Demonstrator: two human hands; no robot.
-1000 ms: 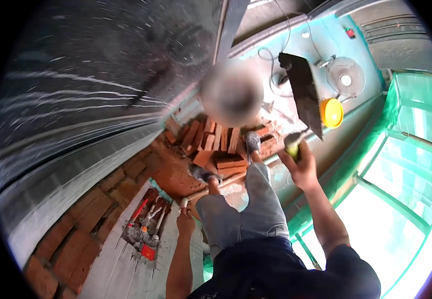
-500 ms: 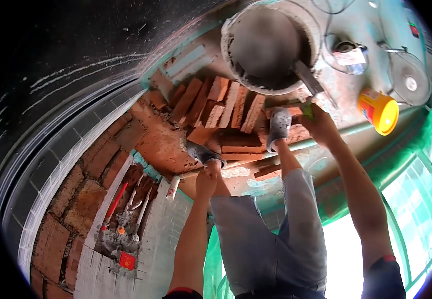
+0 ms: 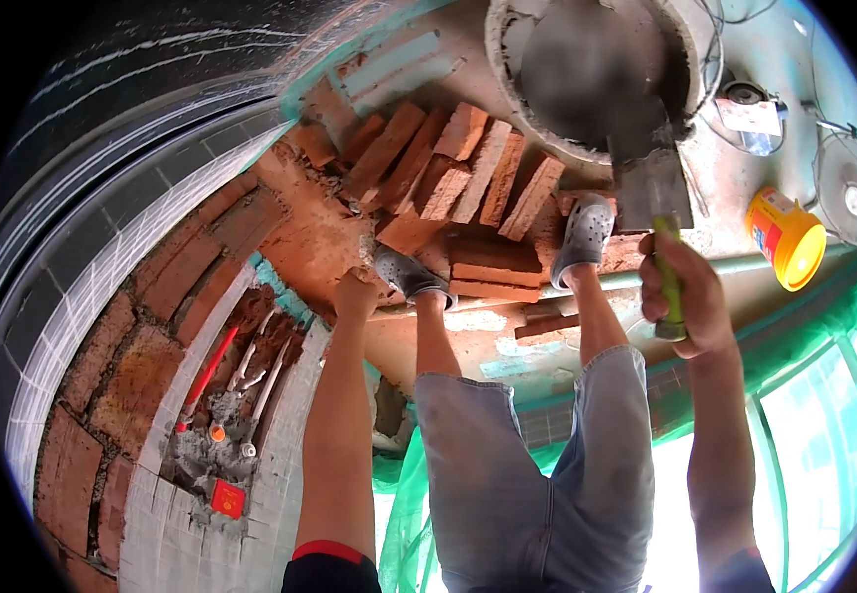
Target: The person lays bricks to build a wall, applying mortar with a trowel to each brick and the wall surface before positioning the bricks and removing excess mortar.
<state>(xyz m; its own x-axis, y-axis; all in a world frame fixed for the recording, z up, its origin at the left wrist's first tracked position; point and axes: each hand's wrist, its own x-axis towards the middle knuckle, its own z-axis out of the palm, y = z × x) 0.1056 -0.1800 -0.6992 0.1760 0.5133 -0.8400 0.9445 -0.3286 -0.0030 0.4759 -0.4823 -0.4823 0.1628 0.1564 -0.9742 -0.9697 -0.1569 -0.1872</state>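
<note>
My right hand (image 3: 687,292) is wrapped round the green handle of a brick trowel (image 3: 651,183). Its wide grey blade points away from me, with the far end over the rim of a large round bucket (image 3: 509,104). Grey mortar (image 3: 571,74) fills much of that bucket; the blade's tip blurs into it, so whether they touch I cannot tell. My left hand (image 3: 356,293) is closed in a fist beside my left grey clog (image 3: 410,275), with nothing showing in it. Past my feet lies a pile of red bricks (image 3: 483,173).
A yellow tub (image 3: 787,242) lies tilted at the right, near a round grey disc-like object (image 3: 853,188). Loose cables run near the bucket. At left, a brick wall (image 3: 142,385) has a recess with pipes (image 3: 265,395). A pipe runs behind my feet; green netting (image 3: 843,306) hangs at right.
My right hand has drawn back toward me, lifting the trowel so its blade now shows broadly. My left fist has moved left, off my ankle. The view has shifted slightly.
</note>
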